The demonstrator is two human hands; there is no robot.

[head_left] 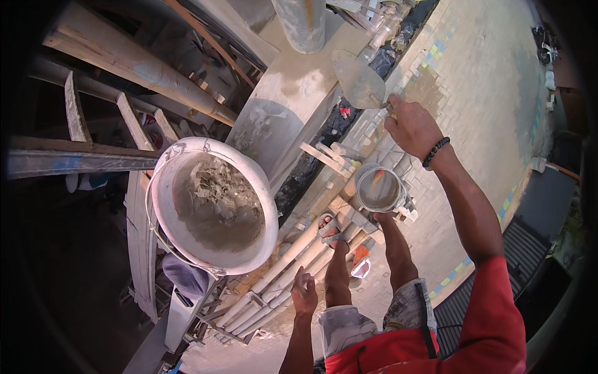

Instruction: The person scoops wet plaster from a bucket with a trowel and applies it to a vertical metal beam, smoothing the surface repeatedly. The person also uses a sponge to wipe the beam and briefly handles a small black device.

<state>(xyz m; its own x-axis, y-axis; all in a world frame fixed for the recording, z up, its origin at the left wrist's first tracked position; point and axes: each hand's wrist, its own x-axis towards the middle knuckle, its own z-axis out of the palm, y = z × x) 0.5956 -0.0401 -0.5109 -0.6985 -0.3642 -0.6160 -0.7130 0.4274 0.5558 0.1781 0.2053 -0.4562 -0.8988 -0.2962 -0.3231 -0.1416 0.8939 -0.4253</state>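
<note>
My right hand (412,124) grips the handle of a flat trowel (355,80), whose rounded, mortar-stained blade is raised beside a concrete ledge (311,81). My left hand (304,293) hangs low at the bottom centre, empty, with loosely bent fingers apart. Above and left of it sits a white bucket (269,212) with a wire handle, holding grey, lumpy mortar (218,202). Right of that, lower down, a second, smaller bucket (378,187) contains watery grey slurry and something orange.
Bamboo poles (274,280) form the platform under my feet. Timber slats (131,118) and a beam (137,62) fill the left. A concrete column (298,25) rises at the top. A dark debris-filled gutter (296,187) separates the ledge from the paved street (486,112). A parked motorbike (543,50) stands far right.
</note>
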